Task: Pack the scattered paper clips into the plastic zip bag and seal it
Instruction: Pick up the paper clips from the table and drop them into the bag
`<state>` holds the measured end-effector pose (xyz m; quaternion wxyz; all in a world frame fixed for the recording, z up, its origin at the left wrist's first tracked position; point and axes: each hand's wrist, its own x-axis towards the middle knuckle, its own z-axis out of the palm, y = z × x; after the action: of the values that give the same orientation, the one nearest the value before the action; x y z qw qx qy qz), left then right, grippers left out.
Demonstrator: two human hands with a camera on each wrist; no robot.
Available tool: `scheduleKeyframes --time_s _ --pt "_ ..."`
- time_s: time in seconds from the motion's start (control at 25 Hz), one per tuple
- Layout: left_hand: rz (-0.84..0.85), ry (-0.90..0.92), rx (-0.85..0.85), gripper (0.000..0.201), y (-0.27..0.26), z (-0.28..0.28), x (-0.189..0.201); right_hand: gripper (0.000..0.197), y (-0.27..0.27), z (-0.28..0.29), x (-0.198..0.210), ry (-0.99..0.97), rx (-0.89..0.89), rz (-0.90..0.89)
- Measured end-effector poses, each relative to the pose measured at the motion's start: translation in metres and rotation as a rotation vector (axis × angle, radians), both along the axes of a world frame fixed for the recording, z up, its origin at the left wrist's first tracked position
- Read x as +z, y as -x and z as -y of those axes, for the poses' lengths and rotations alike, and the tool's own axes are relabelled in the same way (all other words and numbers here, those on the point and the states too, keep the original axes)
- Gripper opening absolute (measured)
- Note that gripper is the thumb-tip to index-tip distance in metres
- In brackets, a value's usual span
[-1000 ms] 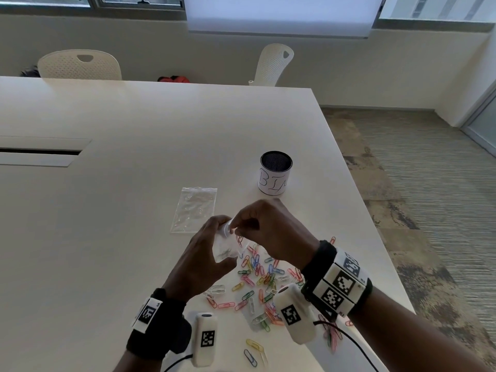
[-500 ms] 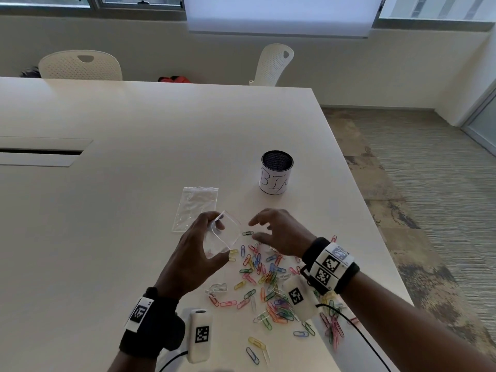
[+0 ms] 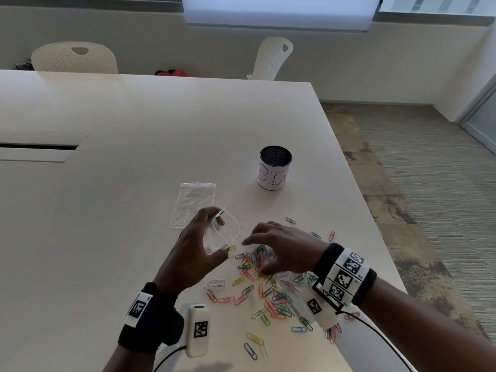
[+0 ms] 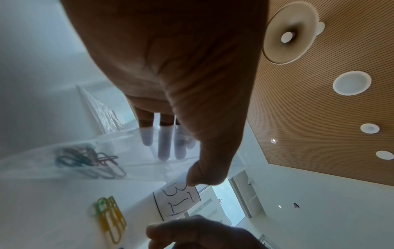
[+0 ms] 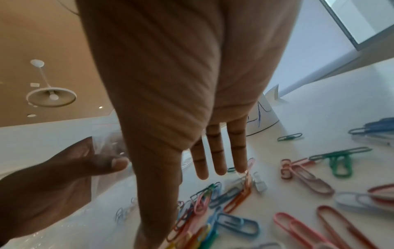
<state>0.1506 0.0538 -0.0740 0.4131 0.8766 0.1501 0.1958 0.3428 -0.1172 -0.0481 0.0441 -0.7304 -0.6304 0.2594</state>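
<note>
Head view: left hand point(image 3: 191, 253) holds zip bag point(image 3: 224, 232) open.

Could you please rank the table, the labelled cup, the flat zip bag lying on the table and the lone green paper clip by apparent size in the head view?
1. table
2. flat zip bag and labelled cup: they look alike in size, so not ranked
3. green paper clip

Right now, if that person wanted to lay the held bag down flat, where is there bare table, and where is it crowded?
Bare table stretches left of the spare bag lying flat, and beyond it and the cup toward the chairs. It is crowded under and near the right hand, where the paper clips spread to the table's near edge. The left hand holds the open bag.
</note>
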Motion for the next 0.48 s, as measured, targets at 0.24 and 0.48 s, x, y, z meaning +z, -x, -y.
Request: scheduleKeyframes --time_s 0.24,0.48 --pt "-0.021 -0.009 -0.002 0.067 0.001 -0.003 -0.002 0.037 0.015 0.007 -0.014 -0.105 -0.024 0.073" --pt "-0.012 -0.004 -0.003 0.067 0.0 -0.003 -0.001 0.016 0.02 0.008 -0.02 -0.207 -0.063 0.114"
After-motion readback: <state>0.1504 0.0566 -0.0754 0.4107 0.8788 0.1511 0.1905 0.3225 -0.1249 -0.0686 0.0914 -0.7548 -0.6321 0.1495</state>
